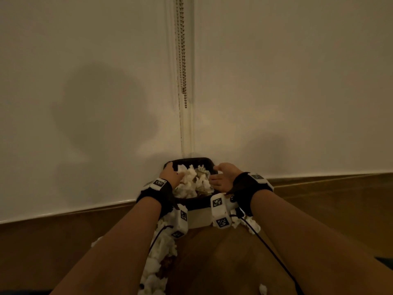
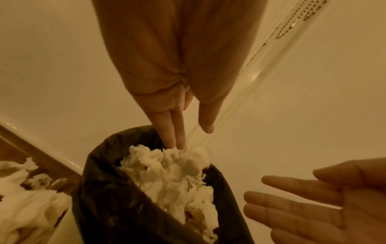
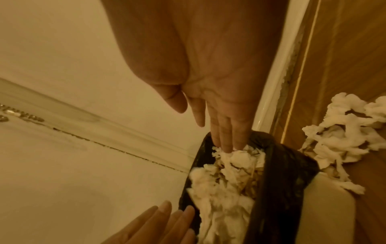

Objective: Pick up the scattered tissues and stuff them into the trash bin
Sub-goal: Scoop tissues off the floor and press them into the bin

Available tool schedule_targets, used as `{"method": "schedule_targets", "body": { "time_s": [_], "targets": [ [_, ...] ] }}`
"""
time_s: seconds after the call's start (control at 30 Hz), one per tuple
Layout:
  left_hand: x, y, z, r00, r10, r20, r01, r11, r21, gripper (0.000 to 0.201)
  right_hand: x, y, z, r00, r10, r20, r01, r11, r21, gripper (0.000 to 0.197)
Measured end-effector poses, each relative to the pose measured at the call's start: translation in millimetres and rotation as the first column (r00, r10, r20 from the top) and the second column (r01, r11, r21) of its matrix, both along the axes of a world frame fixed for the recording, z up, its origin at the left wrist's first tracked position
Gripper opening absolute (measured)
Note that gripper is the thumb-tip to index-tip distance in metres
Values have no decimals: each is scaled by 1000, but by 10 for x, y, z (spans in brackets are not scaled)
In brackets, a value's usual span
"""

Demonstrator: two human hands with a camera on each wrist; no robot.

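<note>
wall (image 1: 297, 81) and wood floor (image 1: 340, 209) are taking up most of the head view, with a bead chain (image 1: 182, 60) hanging down the corner at 12 o'clock. the trash bin (image 1: 198, 219), pale-bodied with a black liner (image 2: 108, 189) folded over its rim, is standing in that corner straight ahead of the person, between the two forearms. tissues already in the bin (image 1: 192, 182) are heaping level with the rim or slightly above it, so the mound looks loosely packed. left hand (image 1: 170, 174) is reaching in from 9 o'clock, fingers straight, tips touching the heap near the far left corner; it is grasping nothing. right hand (image 1: 222, 176) is sitting at 3 o'clock of the opening with fingers extended; in the right wrist view its fingertips (image 3: 226, 147) are meeting the paper at the far rim, released, holding nothing. both hands are about equally near the heap. the relation that matters next: remaining loose tissues are lying below and behind the hands, at 6 to 7 o'clock. the larger trail, floor tissues left (image 1: 158, 258), is running along the left side of the bin toward the person, long axis roughly 12 to 6 o'clock, nearer the left hand. a smaller clump, floor tissues right (image 1: 249, 225), is lying just beside the bin at 4 o'clock, nearer the right hand. one stray wad (image 1: 263, 289) is lying further back. judgement: the full heap is the likely obstacle; pressing it down first seems necessary before more fits. wrist cables may snag.
</note>
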State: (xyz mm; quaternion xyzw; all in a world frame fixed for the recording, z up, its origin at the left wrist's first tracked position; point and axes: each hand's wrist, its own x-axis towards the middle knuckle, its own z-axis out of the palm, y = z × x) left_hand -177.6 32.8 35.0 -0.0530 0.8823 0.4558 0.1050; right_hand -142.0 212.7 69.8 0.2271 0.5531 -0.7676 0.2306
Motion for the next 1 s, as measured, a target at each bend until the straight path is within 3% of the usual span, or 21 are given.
{"method": "schedule_targets", "body": {
  "time_s": [0.07,0.2,0.27,0.37,0.47,0.53,0.6,0.7,0.8,1.0],
  "targets": [
    [30,34,-42,1000,7,-21,-8,999,-49,55,5,40,-42,999,-42,-30,43,999,26,45],
    [213,158,45,951,35,-307,-39,999,-7,35,21,225,-131,960,-230,-158,253,956,149,34],
    [314,282,101,923,-80,-377,82,997,-11,26,60,390,-202,944,-262,-201,312,908,281,33],
    [488,513,96,892,-305,-333,298,952,-74,25,163,664,-379,947,-246,-208,317,826,466,35],
    [670,716,-103,859,-443,-256,424,897,-127,24,336,887,-671,987,-73,-143,156,653,742,31],
    [794,836,-314,825,-537,-177,499,839,-218,22,500,1007,-946,997,76,10,-46,482,875,29],
    [902,936,-551,793,-605,-74,563,773,-292,22,689,1085,-1244,969,168,183,-233,353,906,29],
    [1014,1046,-895,745,-666,31,621,676,-396,26,990,1105,-1642,899,238,367,-429,317,846,40],
    [1046,1101,-1167,743,-663,97,629,642,-438,28,1244,1083,-2040,816,274,509,-574,289,766,60],
    [859,1225,-1580,767,-618,174,606,608,-512,33,1527,1041,-2375,782,143,607,-621,272,735,67]
  ]
}}
